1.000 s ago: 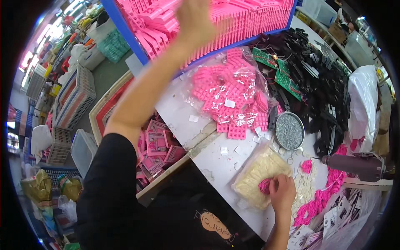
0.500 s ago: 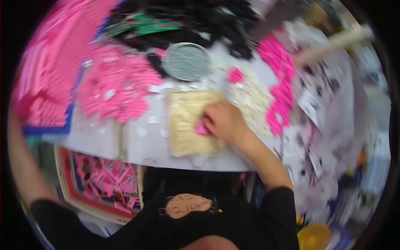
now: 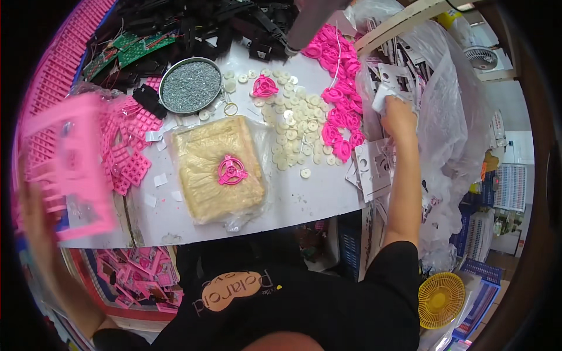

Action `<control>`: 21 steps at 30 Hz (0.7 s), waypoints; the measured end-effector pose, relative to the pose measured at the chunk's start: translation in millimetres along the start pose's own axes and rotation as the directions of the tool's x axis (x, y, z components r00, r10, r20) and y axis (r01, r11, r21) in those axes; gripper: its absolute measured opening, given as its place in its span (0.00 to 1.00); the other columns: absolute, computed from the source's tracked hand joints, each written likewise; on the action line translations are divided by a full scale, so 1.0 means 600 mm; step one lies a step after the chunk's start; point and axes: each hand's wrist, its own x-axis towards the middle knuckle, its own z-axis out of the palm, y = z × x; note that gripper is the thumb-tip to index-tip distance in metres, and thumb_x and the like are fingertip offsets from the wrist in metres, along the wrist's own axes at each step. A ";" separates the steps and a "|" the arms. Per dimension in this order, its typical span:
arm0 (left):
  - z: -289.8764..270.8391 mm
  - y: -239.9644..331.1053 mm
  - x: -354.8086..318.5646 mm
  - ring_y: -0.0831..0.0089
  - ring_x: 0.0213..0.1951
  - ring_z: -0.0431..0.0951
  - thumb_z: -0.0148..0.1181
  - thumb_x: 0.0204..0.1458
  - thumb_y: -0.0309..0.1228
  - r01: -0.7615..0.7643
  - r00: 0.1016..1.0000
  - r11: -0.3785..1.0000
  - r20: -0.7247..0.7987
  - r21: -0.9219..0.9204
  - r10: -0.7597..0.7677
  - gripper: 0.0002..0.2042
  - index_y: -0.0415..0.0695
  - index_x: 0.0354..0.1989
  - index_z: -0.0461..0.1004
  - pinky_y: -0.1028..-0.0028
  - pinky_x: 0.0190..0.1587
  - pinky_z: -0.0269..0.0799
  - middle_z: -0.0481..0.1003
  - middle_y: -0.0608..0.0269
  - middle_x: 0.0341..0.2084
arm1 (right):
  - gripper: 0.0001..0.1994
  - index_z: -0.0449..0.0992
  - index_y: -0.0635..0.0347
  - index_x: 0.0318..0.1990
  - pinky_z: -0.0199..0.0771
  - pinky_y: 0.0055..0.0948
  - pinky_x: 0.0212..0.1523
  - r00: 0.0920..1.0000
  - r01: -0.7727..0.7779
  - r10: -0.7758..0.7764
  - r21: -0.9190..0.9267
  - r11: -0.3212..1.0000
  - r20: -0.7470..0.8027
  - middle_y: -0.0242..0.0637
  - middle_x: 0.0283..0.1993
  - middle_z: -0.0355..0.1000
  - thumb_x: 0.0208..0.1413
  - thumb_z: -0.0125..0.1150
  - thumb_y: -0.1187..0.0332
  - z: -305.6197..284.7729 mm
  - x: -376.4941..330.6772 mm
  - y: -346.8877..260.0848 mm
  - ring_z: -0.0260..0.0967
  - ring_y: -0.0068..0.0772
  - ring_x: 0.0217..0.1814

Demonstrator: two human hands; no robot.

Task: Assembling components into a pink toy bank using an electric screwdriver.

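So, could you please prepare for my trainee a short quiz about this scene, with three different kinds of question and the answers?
1. Multiple choice: what lies on top of the yellowish wrapped block?
A) a green circuit board
B) a pink wheel-shaped part
C) a round metal tin

2. True or false: the right hand is touching the yellowish wrapped block.

3. Short answer: what does the left hand hold?

Key:
1. B.
2. False; its fingers are at a white piece, away from the block.
3. A pink plastic frame, rather blurred in the picture.
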 end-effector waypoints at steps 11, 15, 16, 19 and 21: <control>0.336 0.043 -0.119 0.68 0.57 0.68 0.45 0.67 0.41 0.291 0.956 0.679 0.180 -0.674 -0.231 0.24 0.39 0.66 0.61 0.69 0.55 0.68 0.65 0.56 0.58 | 0.10 0.78 0.70 0.46 0.69 0.21 0.37 0.996 -0.040 0.067 0.952 -0.302 0.063 0.30 0.38 0.77 0.58 0.62 0.75 -0.294 -0.136 -0.217 0.71 0.18 0.37; 0.348 0.051 -0.158 0.66 0.51 0.69 0.56 0.59 0.33 0.091 0.996 0.652 0.074 -0.753 -0.053 0.25 0.35 0.63 0.61 0.67 0.55 0.66 0.65 0.54 0.50 | 0.13 0.76 0.69 0.49 0.68 0.21 0.42 0.985 -0.173 -0.113 0.812 -0.558 0.133 0.33 0.42 0.76 0.57 0.62 0.74 -0.278 -0.150 -0.392 0.70 0.20 0.38; 0.350 0.051 -0.158 0.66 0.51 0.69 0.58 0.58 0.30 0.013 1.000 0.708 0.028 -0.706 0.010 0.25 0.35 0.61 0.61 0.67 0.55 0.66 0.65 0.53 0.50 | 0.13 0.75 0.69 0.49 0.68 0.22 0.42 0.988 -0.152 -0.055 0.833 -0.532 0.145 0.32 0.43 0.76 0.57 0.63 0.74 -0.280 -0.155 -0.419 0.70 0.21 0.39; 0.337 0.059 -0.160 0.64 0.52 0.69 0.61 0.55 0.26 0.013 1.000 0.729 0.010 -0.684 -0.008 0.23 0.37 0.59 0.62 0.67 0.56 0.65 0.65 0.51 0.51 | 0.22 0.71 0.65 0.51 0.63 0.31 0.46 0.944 0.317 0.024 0.923 0.217 -0.330 0.39 0.52 0.68 0.50 0.70 0.67 -0.242 -0.151 -0.440 0.62 0.32 0.51; 0.320 0.072 -0.150 0.60 0.55 0.67 0.61 0.56 0.27 0.155 0.988 0.567 0.117 -0.809 -0.103 0.22 0.38 0.58 0.63 0.65 0.58 0.63 0.65 0.48 0.52 | 0.41 0.59 0.66 0.66 0.62 0.40 0.63 0.998 0.058 0.053 0.944 -0.326 -0.043 0.41 0.62 0.62 0.46 0.72 0.60 -0.201 -0.163 -0.438 0.62 0.39 0.63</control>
